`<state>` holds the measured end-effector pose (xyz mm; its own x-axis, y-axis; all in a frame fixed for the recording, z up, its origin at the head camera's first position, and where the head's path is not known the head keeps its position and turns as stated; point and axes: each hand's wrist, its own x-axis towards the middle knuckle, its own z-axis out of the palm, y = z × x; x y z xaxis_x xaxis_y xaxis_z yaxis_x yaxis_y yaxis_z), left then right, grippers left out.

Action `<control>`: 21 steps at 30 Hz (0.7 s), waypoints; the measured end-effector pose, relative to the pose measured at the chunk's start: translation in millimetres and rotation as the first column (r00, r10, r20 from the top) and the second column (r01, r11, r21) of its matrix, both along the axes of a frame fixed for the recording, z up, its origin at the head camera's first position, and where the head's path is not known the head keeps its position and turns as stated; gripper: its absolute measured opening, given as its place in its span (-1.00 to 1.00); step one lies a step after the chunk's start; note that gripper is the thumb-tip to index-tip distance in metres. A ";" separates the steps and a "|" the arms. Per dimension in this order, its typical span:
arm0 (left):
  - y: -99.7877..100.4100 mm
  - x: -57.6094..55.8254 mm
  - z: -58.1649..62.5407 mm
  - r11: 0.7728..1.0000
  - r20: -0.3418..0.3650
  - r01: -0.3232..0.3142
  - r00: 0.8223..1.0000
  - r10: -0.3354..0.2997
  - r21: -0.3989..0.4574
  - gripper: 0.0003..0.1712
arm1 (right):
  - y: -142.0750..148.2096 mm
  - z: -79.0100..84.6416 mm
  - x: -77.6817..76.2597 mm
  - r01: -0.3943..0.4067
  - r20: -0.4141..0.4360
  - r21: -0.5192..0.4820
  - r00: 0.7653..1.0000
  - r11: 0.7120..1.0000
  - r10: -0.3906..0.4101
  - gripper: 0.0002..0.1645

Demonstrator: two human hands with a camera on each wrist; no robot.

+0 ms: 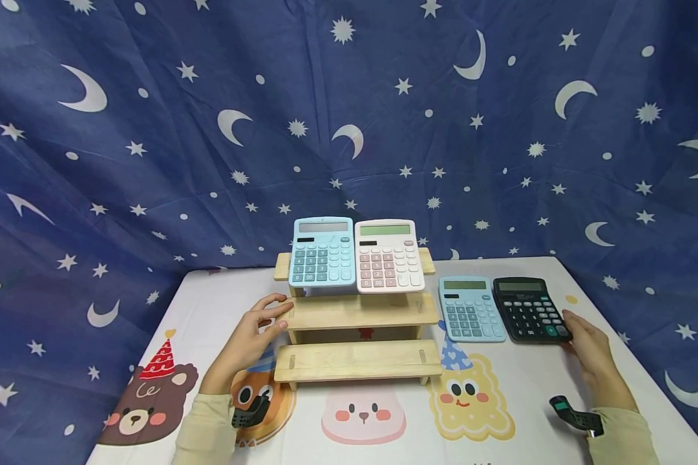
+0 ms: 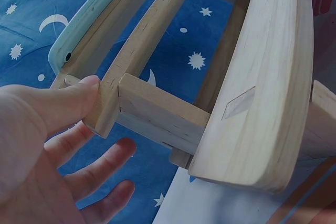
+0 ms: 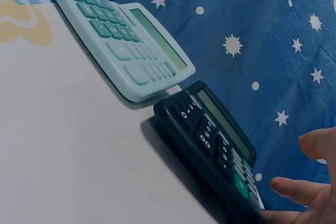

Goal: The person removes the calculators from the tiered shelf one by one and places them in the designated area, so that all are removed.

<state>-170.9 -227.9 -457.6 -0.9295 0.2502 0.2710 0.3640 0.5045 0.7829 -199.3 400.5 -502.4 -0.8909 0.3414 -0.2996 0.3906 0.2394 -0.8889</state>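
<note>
A three-step wooden display stand (image 1: 357, 311) stands on the table. At its left side my left hand (image 1: 254, 332) pinches the wooden end between thumb (image 2: 79, 98) and index finger, with the other fingers spread below. On the top step a light blue calculator (image 1: 322, 252) and a white-and-pink calculator (image 1: 388, 256) lean side by side. My right hand (image 1: 590, 349) is at the right edge of a black calculator (image 1: 529, 310), its extended fingers (image 3: 296, 190) touching or close beside that edge. A second light blue calculator (image 1: 472, 309) lies left of the black one.
The white tabletop (image 1: 535, 400) carries printed cartoon animals. Behind it hangs a dark blue cloth (image 1: 384, 97) with moons and stars. The stand's middle and lower steps (image 1: 357, 361) bear nothing. Each wrist wears a black strap (image 1: 576, 416).
</note>
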 end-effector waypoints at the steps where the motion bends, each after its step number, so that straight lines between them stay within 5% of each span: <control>1: -0.1 0.0 0.0 1.000 0.000 0.000 1.000 0.000 0.000 -0.56 | -0.6 0.1 0.1 -0.005 0.001 0.012 1.000 1.000 0.005 -0.12; 21: 0.3 0.5 0.1 1.000 0.020 -0.003 1.000 0.003 0.002 -0.54 | -10.1 9.1 -0.8 -0.005 -0.030 0.026 1.000 1.000 0.006 -0.11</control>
<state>-170.5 -227.6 -457.5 -0.9354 0.2468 0.2532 0.3471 0.5044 0.7907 -200.1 390.5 -493.3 -0.9011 0.3440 -0.2642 0.3628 0.2641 -0.8937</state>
